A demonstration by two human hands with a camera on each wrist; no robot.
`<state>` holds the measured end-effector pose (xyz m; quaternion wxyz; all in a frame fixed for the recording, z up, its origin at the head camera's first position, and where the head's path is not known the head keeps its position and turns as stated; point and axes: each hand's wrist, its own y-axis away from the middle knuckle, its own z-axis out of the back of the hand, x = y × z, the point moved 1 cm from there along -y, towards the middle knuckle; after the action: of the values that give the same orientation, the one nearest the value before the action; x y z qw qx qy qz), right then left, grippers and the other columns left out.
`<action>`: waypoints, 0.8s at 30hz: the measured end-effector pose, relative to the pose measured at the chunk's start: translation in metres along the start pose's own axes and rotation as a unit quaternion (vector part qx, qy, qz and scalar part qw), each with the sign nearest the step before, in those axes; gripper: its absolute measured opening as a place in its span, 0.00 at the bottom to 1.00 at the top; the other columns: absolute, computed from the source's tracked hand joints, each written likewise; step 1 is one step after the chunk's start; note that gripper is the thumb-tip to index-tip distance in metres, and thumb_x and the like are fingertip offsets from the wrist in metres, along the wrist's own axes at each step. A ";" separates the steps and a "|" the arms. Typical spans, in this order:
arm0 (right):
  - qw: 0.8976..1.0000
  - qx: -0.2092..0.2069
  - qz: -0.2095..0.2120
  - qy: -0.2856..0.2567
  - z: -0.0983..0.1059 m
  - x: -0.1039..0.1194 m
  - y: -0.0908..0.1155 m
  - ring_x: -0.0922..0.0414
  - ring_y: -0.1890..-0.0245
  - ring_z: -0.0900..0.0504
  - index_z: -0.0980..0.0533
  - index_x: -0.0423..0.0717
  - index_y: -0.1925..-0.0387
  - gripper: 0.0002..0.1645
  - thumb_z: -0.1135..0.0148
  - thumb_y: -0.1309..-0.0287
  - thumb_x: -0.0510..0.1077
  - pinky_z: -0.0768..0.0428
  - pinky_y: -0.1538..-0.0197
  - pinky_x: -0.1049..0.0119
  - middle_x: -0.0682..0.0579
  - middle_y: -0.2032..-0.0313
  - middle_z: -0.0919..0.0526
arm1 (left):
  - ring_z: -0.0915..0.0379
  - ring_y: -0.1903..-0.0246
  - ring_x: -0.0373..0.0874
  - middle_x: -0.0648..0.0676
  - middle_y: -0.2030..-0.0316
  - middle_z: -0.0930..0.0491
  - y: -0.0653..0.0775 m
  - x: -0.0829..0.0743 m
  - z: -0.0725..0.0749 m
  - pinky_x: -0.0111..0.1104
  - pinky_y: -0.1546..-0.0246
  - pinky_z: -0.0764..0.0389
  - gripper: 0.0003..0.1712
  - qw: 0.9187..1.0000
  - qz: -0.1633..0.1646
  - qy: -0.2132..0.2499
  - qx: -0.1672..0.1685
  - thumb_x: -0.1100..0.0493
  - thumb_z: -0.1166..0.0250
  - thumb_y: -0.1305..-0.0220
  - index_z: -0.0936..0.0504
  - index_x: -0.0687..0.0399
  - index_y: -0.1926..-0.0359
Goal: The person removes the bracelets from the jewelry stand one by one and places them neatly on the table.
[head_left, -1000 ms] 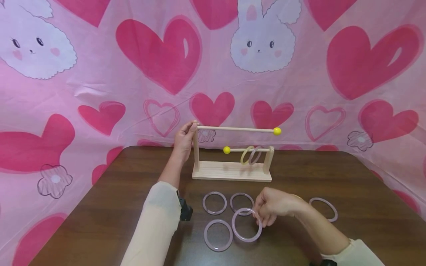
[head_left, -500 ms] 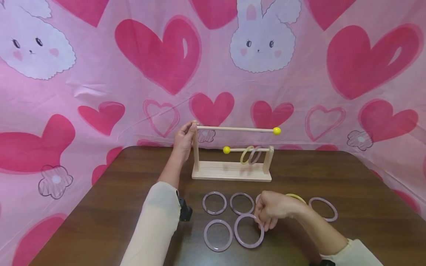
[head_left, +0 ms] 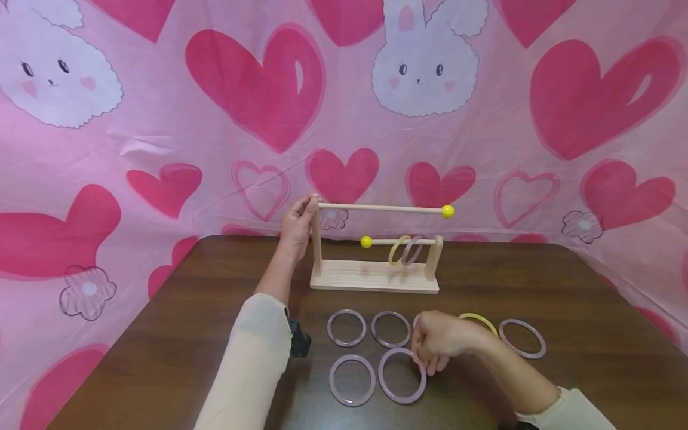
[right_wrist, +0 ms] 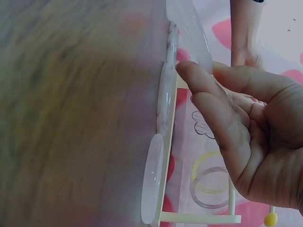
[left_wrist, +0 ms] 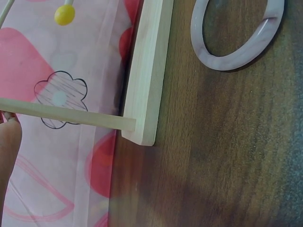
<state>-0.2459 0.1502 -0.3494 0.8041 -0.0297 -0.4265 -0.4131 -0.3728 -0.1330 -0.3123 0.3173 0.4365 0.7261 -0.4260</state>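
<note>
My left hand (head_left: 297, 226) grips the top of the left post of a pale wooden two-rod stand (head_left: 374, 276). In the left wrist view, only part of that hand shows beside the post (left_wrist: 71, 114). My right hand (head_left: 446, 335) pinches a light purple bangle (head_left: 402, 400) at its upper right edge, low over the table. The right wrist view shows this bangle (right_wrist: 194, 38) between thumb and forefinger. A yellow bangle (head_left: 392, 253) and a purple one hang on the stand's lower rod; the upper rod (head_left: 381, 208) carries none.
Several purple bangles lie on the brown table (head_left: 215, 358), among them one at lower left (head_left: 352, 403) and one at far right (head_left: 516, 322). A yellow bangle (head_left: 480, 318) and another purple one are partly behind my right hand. A pink heart-patterned cloth (head_left: 258, 89) hangs behind.
My right hand has lowered the purple bangle slightly toward me, beside the lower left one. More of the yellow bangle behind the wrist shows. My left hand stays on the post.
</note>
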 end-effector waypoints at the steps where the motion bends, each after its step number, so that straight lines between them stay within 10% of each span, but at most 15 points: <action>1: 1.000 -0.002 0.000 0.008 -0.001 0.000 0.000 0.55 0.86 0.20 0.23 0.41 0.85 0.12 0.48 0.59 0.27 0.22 0.82 0.64 0.50 0.87 0.21 | 0.30 0.64 0.37 0.43 0.69 0.22 0.000 0.000 0.000 0.29 0.55 0.31 0.09 1.000 0.000 -0.001 0.000 0.66 0.44 0.35 0.20 0.49 0.63; 24: 0.995 -0.028 -0.068 0.065 -0.005 0.004 -0.006 0.55 0.88 0.22 0.24 0.42 0.88 0.11 0.42 0.61 0.26 0.23 0.84 0.64 0.50 0.90 0.23 | 0.28 0.62 0.38 0.43 0.69 0.21 0.000 0.001 0.000 0.31 0.53 0.31 0.09 1.000 -0.005 0.001 0.000 0.66 0.43 0.35 0.20 0.49 0.63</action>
<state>-0.2452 0.1418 -0.3519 0.7992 0.0032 -0.3623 -0.4795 -0.3735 -0.1325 -0.3131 0.3150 0.4334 0.7284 -0.4270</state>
